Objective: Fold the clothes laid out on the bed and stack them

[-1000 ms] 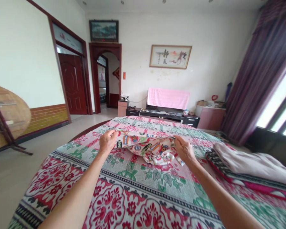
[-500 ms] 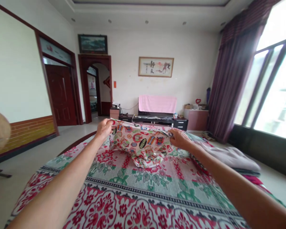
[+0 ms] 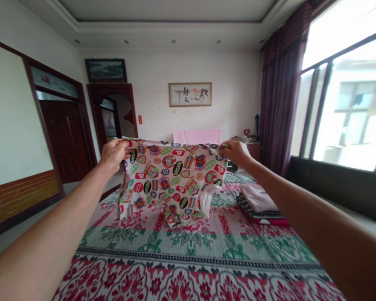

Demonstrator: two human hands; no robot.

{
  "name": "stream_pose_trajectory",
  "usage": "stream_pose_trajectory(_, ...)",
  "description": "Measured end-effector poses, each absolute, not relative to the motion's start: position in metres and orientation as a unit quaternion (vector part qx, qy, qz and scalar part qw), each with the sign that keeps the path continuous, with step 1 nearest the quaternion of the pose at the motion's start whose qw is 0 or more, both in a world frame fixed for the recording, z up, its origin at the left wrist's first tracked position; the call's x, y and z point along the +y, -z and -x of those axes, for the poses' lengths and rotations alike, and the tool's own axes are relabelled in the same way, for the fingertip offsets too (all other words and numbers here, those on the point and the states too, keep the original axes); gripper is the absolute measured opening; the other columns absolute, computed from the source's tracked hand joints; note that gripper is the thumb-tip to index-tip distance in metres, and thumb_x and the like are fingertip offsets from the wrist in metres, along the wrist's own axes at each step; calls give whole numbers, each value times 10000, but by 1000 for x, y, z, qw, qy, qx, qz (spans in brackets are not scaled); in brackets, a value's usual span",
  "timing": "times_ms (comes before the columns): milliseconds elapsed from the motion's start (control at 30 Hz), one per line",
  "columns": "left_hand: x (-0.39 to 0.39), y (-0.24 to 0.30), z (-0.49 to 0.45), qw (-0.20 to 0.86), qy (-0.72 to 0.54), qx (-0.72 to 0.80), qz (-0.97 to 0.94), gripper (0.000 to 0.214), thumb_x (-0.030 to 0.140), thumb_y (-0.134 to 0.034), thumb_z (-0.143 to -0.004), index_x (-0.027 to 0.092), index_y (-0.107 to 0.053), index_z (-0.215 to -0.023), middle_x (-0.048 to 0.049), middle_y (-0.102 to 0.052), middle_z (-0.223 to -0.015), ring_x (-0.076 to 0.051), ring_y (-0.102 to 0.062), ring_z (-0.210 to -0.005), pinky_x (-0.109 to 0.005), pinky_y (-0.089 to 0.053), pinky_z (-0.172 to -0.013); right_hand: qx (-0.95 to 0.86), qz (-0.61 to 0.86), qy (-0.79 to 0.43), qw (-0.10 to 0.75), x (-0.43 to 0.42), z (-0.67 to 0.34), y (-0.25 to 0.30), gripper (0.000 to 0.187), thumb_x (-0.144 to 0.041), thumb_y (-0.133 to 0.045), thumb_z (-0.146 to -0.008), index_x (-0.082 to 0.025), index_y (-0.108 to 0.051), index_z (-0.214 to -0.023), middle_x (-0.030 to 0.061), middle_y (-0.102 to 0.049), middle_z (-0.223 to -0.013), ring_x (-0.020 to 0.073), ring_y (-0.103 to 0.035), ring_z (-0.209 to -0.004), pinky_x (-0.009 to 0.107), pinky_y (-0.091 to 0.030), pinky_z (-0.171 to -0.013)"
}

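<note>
A light cartoon-print garment (image 3: 175,175), covered in small badges and lettering, hangs spread out above the bed. Its top edge is stretched between my two hands. My left hand (image 3: 114,154) pinches the upper left corner, fingers closed on the fabric. At the upper right corner, my right hand (image 3: 236,152) grips the cloth between thumb and fingers. The garment's lower part droops in loose folds onto the floral bedspread (image 3: 194,271) or just above it; I cannot tell which. Whether it is a top or trousers does not show clearly.
Right of the garment, a stack of folded clothes (image 3: 258,200) lies on the bed. Beyond stands a TV under a pink cloth (image 3: 197,136). A purple curtain (image 3: 277,96) and a large window are on the right, doorways on the left.
Both hands have risen with the garment and moved a little apart. The bunched cloth has opened into a wide, hanging sheet. The view has tilted up and turned slightly right.
</note>
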State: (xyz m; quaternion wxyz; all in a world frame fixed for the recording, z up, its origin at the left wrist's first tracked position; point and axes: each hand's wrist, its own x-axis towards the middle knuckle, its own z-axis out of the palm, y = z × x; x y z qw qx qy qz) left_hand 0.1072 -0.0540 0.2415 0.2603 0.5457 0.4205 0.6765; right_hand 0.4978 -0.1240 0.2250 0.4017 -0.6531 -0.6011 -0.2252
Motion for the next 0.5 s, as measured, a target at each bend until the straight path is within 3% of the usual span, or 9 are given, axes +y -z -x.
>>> stream_pose_trajectory(167, -77, -260, -102, 223, -670, 409, -578, 241, 166, -508, -784, 74, -597, -989, -55, -684, -726, -102, -603, -556, -157, -408, -474, -582, 646, 268, 415, -143, -509, -244, 308, -372, -515, -777, -154, -731, -811, 35, -647, -649, 157, -558, -635, 247, -349, -573)
stream_pose_trajectory(333, -86, -281, -94, 184, -680, 387, -595, 300, 174, -513, -790, 47, -580, -1054, -79, -693, -794, -107, -631, -618, -172, -453, -548, -550, 630, 357, 416, -165, -508, -273, 320, -400, -520, -802, -134, -685, -732, 95, -644, -749, 193, -583, -747, 275, -390, -628)
stream_pose_trajectory(500, -82, -298, -92, 159, -692, 361, -605, 354, 190, -495, -814, 2, -540, -1110, -122, -681, -890, -146, -663, -716, -240, -498, -630, -547, 614, 197, 534, -165, -496, -302, 324, -356, -507, -842, -121, -606, -642, 60, -570, -553, 165, -581, -596, 306, -452, -615)
